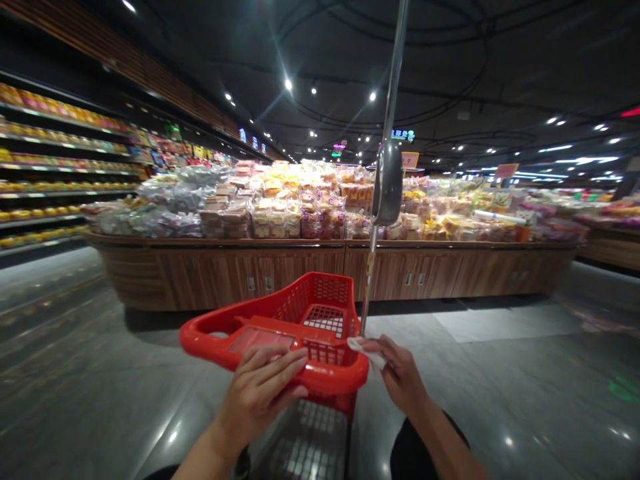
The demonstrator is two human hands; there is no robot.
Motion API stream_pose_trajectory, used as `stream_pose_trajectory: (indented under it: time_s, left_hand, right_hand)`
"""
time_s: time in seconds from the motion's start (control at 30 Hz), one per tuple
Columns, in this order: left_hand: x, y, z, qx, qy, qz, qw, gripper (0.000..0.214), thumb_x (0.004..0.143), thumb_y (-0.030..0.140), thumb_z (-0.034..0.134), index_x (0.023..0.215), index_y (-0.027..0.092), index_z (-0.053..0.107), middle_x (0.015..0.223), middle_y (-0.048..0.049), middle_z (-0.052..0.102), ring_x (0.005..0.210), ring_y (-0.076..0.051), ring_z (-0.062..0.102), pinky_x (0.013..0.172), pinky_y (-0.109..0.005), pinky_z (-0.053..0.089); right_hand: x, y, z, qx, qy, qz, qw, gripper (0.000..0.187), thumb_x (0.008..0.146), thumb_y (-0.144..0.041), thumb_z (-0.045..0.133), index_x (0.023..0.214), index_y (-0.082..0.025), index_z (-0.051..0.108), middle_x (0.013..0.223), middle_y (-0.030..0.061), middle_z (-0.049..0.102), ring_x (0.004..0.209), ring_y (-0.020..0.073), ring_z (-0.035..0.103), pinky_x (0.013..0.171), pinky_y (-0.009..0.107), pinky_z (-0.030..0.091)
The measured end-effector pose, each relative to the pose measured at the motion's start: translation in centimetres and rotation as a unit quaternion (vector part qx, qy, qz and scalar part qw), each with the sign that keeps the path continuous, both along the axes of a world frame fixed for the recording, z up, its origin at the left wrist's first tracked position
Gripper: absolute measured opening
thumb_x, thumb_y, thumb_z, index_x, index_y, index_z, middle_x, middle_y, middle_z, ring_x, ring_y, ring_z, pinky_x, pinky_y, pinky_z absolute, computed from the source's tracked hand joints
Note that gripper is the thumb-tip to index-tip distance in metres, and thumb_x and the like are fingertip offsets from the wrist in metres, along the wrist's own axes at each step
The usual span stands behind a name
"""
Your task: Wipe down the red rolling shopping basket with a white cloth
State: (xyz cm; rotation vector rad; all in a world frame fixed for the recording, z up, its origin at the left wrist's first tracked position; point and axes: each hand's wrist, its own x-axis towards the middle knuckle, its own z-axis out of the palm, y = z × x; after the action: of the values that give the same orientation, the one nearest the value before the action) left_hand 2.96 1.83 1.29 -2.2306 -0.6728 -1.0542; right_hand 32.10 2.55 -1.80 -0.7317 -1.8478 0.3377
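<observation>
A red plastic shopping cart (320, 313) stands right in front of me. My left hand (263, 387) rests on its red handle bar (210, 347), fingers laid over it and held close together. My right hand (397, 377) is at the right end of the handle and pinches a small white piece of paper or tissue (365, 348). A metal pole (387, 167) rises from the right side of the cart, with a grey oval part partway up.
A long wooden display island (340, 267) piled with packaged foods crosses the aisle ahead. Lit shelves of goods (55, 167) line the left wall. Glossy grey floor (500, 373) spreads to both sides. More displays stand far right.
</observation>
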Motion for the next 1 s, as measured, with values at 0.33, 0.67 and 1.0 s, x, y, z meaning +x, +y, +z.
stream_pose_trajectory:
  time_s: [0.33, 0.67, 1.0]
  left_hand:
    - [-1.6, 1.9, 0.2, -0.079, -0.021, -0.015, 0.997, 0.044, 0.077, 0.031, 0.067, 0.119, 0.026, 0.056, 0.107, -0.0035, 0.069, 0.097, -0.019, 0.059, 0.084, -0.036, 0.049]
    - [-2.5, 3.1, 0.3, -0.115, -0.012, -0.011, 0.993, 0.043, 0.078, 0.035, 0.065, 0.119, 0.025, 0.057, 0.109, -0.0036, 0.069, 0.101, -0.019, 0.057, 0.086, -0.036, 0.049]
    - [-3.4, 3.7, 0.5, -0.133, 0.005, 0.012, 0.991, 0.043, 0.08, 0.037, 0.062, 0.121, 0.028, 0.055, 0.112, -0.0037, 0.067, 0.104, -0.02, 0.057, 0.088, -0.037, 0.048]
  right_hand:
    - [-1.9, -1.0, 0.5, -0.003, 0.037, 0.021, 0.999, 0.05, 0.071, -0.001, 0.04, 0.109, -0.027, 0.057, 0.108, 0.0016, 0.066, 0.103, 0.0189, 0.061, 0.089, 0.031, 0.047]
    - [-4.5, -1.9, 0.2, 0.014, 0.058, -0.008, 0.998, 0.054, 0.069, 0.004, 0.038, 0.108, -0.026, 0.06, 0.108, 0.0027, 0.066, 0.103, 0.0184, 0.059, 0.09, 0.033, 0.047]
    - [-4.6, -2.4, -0.5, 0.025, 0.039, -0.01, 0.999, 0.064, 0.062, 0.007, 0.037, 0.111, -0.027, 0.058, 0.113, 0.003, 0.063, 0.107, 0.0197, 0.058, 0.093, 0.036, 0.046]
